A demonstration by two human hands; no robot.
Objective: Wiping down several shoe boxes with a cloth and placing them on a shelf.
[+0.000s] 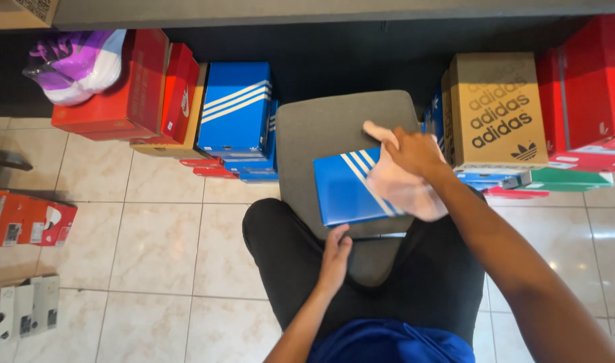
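Observation:
A blue shoe box (344,189) with white stripes lies flat on a grey padded stool (334,121) in front of my knees. My right hand (415,153) presses a pale pink cloth (403,183) onto the box's right end. My left hand (335,254) rests at the box's near edge, fingers touching its side, holding it steady. My legs in black trousers (287,255) straddle the stool.
Stacks of shoe boxes line the wall: red (129,87) and blue (237,107) on the left, brown (499,111), red (593,87) and green (569,177) on the right. A purple-white bag (72,64) sits top left. More boxes (28,222) lie on the tiled floor at left.

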